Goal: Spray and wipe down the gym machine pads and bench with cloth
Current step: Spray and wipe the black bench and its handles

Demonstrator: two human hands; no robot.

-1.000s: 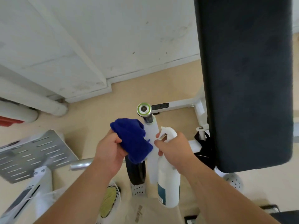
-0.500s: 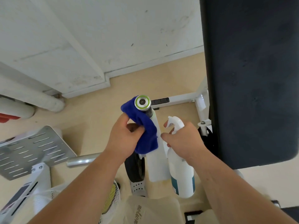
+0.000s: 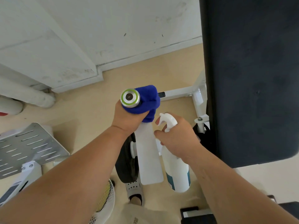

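My left hand (image 3: 127, 119) grips a blue cloth (image 3: 146, 101) wrapped round the top of a white machine bar (image 3: 148, 159), just under its silver end cap with a green ring (image 3: 130, 97). My right hand (image 3: 178, 136) holds a white spray bottle (image 3: 177, 172) by its neck, nozzle pointing left toward the bar. The large dark bench pad (image 3: 252, 78) fills the right side, beside and above my right hand.
A white machine frame (image 3: 181, 91) runs along the beige floor behind the bar. A perforated metal plate (image 3: 27, 147) lies at the left. A white fan (image 3: 103, 202) and my sandalled foot (image 3: 135, 189) are below. The white wall (image 3: 97, 29) is ahead.
My left hand has slid the cloth up the bar to the end cap and closed round it. My right hand with the bottle stayed close beside the bar.
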